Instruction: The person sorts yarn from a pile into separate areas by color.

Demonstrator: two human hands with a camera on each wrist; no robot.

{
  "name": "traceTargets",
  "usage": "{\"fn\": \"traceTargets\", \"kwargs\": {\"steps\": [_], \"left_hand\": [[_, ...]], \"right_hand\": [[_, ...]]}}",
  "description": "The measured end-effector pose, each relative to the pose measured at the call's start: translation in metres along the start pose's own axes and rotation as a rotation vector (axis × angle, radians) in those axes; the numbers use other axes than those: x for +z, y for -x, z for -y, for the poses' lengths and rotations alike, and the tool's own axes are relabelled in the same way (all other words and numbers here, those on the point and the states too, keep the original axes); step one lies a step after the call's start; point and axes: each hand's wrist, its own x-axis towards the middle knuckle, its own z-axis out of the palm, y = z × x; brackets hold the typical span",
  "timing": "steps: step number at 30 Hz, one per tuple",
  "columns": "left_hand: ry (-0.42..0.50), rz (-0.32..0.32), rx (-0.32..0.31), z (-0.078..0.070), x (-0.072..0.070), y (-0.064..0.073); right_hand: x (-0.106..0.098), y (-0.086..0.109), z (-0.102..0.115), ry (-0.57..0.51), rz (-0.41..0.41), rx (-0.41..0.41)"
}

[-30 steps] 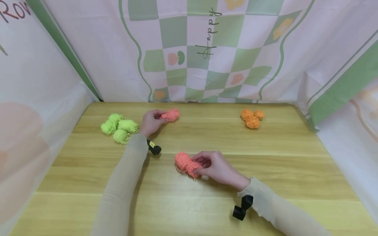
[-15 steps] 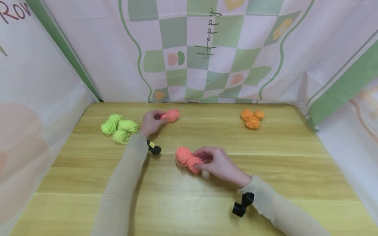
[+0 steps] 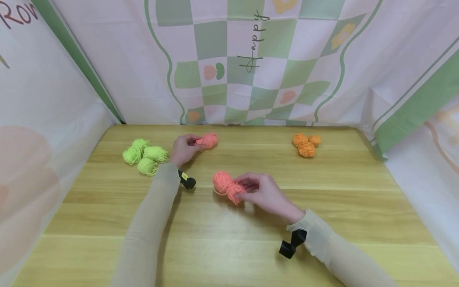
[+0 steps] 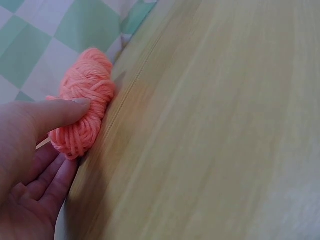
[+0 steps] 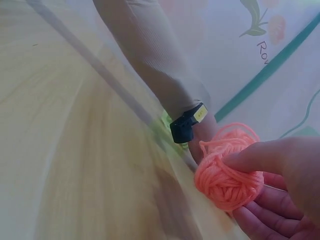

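My left hand pinches a small coral yarn bundle near the back of the table. In the left wrist view the thumb lies across that yarn, with the fingers beneath it. My right hand grips a second coral yarn bundle, tied at its middle, over the centre of the table. Seen from the right wrist, the thumb presses on this coral yarn while the fingers support it from below. Loose strands stick out from it.
Several lime-green yarn bundles lie just left of my left wrist. A cluster of orange yarn bundles sits at the back right. Printed curtains hang behind and at both sides of the wooden table.
My right hand has moved a little farther back, toward the curtain, carrying the coral yarn bundle up off its earlier spot. The left hand and its yarn have stayed in place.
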Motion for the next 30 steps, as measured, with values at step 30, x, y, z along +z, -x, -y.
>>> {"fn": "traceTargets", "kwargs": {"steps": [30], "left_hand": [[-0.005,0.003,-0.01,-0.001,0.0,0.0]], "right_hand": [[0.007,-0.03,-0.008,-0.007,-0.061,-0.029]]}}
